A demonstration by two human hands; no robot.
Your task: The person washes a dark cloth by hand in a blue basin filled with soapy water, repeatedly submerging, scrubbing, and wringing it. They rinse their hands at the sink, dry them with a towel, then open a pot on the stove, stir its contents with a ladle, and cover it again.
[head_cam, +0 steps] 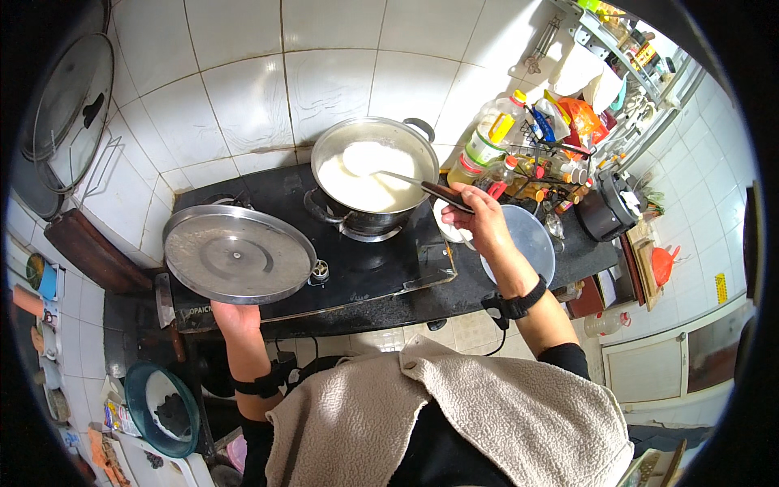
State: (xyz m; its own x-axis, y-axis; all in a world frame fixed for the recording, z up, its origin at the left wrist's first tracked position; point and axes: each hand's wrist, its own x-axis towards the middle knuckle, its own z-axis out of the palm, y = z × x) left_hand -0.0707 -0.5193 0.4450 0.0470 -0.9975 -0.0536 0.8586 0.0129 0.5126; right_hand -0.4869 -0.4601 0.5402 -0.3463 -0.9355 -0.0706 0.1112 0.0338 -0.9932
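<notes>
My right hand [485, 220] grips the dark handle of a metal ladle or skimmer [447, 195]. Its head lies in the white contents [369, 178] of a two-handled metal pot [327, 143], which sits on the right burner of a black gas stove [359, 268]. On the left, my left hand [236, 318] supports a round metal lid [243, 252] from below, with its underside facing up. Most of that hand's fingers are hidden beneath the lid. A white bowl [442, 222] stands partly behind my right hand, beside a translucent plastic basin [543, 246].
Bottles [487, 143] and a wire rack of condiments stand at the back right, near a dark electric cooker [608, 204]. A cleaver [164, 301] lies by the stove's left edge. At lower left is a green basin [135, 389]. Pan lids [73, 115] hang on the left wall.
</notes>
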